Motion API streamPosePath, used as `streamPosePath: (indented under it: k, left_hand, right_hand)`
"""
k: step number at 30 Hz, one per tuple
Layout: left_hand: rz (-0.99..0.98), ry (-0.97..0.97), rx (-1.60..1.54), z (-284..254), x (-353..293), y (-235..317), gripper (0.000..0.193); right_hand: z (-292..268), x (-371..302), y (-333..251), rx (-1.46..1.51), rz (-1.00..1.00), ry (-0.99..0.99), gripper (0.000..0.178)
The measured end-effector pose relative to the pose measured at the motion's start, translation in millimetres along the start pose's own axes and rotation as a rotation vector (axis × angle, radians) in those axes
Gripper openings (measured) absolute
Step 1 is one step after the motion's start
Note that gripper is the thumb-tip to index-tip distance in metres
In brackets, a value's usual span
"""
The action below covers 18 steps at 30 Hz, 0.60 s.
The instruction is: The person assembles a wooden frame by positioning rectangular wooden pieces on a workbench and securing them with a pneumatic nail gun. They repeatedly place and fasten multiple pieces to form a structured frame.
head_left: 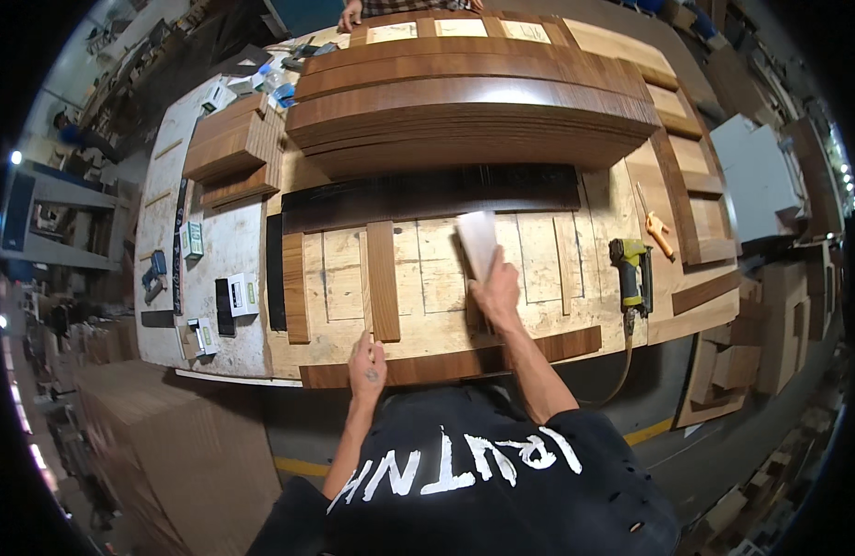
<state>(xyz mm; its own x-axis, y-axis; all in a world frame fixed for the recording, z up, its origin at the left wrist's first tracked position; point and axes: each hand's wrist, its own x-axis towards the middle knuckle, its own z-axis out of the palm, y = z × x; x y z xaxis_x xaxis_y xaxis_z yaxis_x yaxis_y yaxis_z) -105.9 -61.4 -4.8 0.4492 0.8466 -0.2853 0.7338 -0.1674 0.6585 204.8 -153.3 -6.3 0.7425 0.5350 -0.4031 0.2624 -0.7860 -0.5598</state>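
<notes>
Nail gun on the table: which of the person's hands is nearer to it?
Right. The right hand, holding a blurred pale piece, is left of the nail gun; the left hand is much farther left, near the table's front edge.

2 hands (pixel 367 371) (pixel 497 295), 1 held pc (pixel 477 239), 1 nailer (pixel 630 275), prob 3+ sm boxes (pixel 193 241) (pixel 244 295) (pixel 205 337)

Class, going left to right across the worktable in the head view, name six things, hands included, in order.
Blue handheld tool, green-and-white box, left hand, right hand, green-and-black nail gun, short brown board.
</notes>
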Motion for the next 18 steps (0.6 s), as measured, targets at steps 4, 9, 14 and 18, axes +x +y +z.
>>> streamPosePath:
  k: [4, 9, 14, 18]
  left_hand:
    - [0.086, 0.043, -0.01, 30, -19, 32, 0.044]
    - [0.081, 0.0, 0.008, 55, -28, 79, 0.045]
    - [0.051, -0.016, 0.022, 65, -40, 100, 0.041]
    - [0.068, 0.013, 0.045, 76, -44, 94, 0.041]
  right_hand:
    - [14, 2, 3, -0.051, -0.207, 0.159, 0.094]
    - [-64, 3, 26, 0.19, -0.112, 0.067, 0.095]
    - [-139, -2, 100, 0.208, 0.002, 0.321, 0.088]
    - [-146, 26, 177, 0.031, 0.051, 0.383, 0.091]
